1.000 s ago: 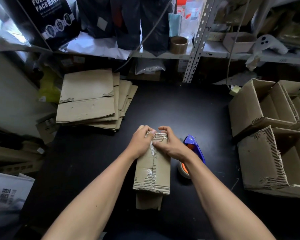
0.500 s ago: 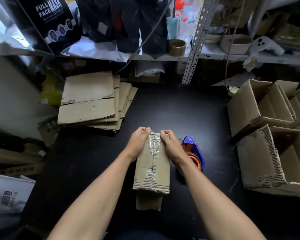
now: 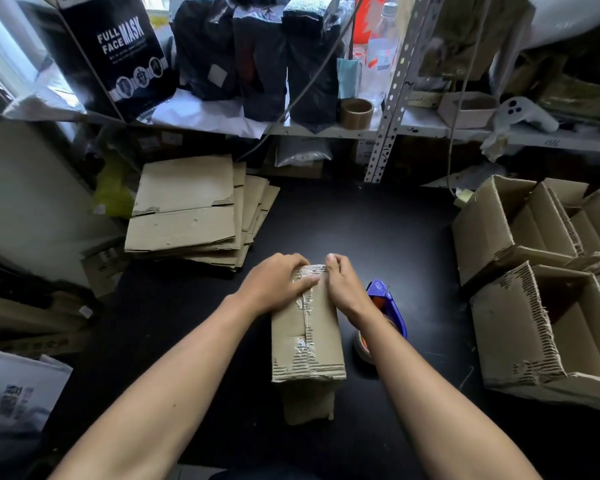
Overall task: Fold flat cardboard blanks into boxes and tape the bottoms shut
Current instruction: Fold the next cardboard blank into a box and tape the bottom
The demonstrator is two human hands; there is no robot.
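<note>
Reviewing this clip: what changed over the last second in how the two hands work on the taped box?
The left hand shifted from the box's far corner onto its top, thumb now pressing the tape along the seam. The right hand slid from the far end to the right edge, fingers flat on the side. The box, tape dispenser, stack of flat blanks and finished boxes stayed put.

Dim, bluish daylight enters from the upper left, glaring on tape; wide-angle bending and softness at edges.
</note>
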